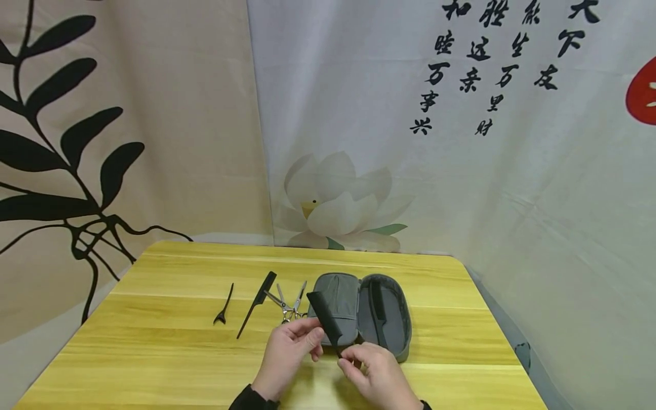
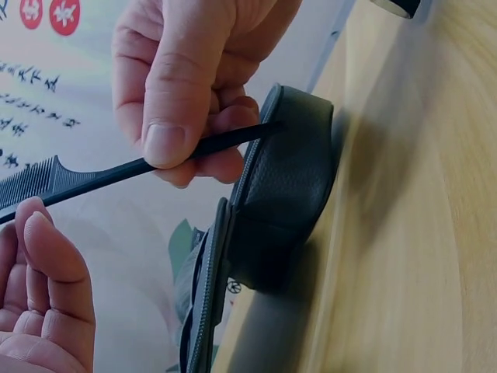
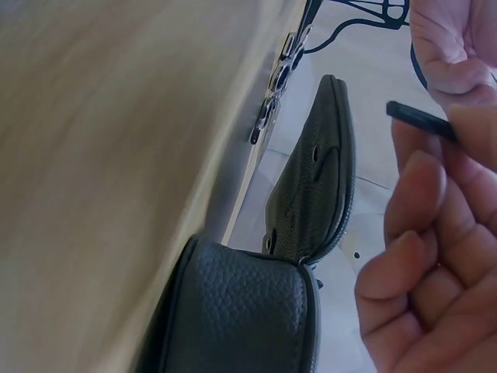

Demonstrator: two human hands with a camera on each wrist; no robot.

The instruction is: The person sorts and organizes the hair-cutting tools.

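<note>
Between both hands a black tail comb (image 1: 324,314) is held up slantwise above the table's near part. My left hand (image 1: 292,350) grips the toothed part by its edge, with thumb and fingertips against it in the left wrist view. Thumb and fingers of my right hand (image 1: 376,370) pinch the thin tail, whose end (image 3: 419,118) sticks out past the fingers in the right wrist view. Just behind the hands lies an open grey zip case (image 1: 402,319). Another black comb (image 1: 377,304) rests in its right half; the left half has a pocket (image 1: 338,307).
Left of the case, metal scissors (image 1: 285,304) lie with blades spread, seemingly two pairs. Further left are another black tail comb (image 1: 261,295) and a small black fork-ended tool (image 1: 223,310). The wooden table (image 1: 154,319) ends at a printed cloth backdrop (image 1: 359,114).
</note>
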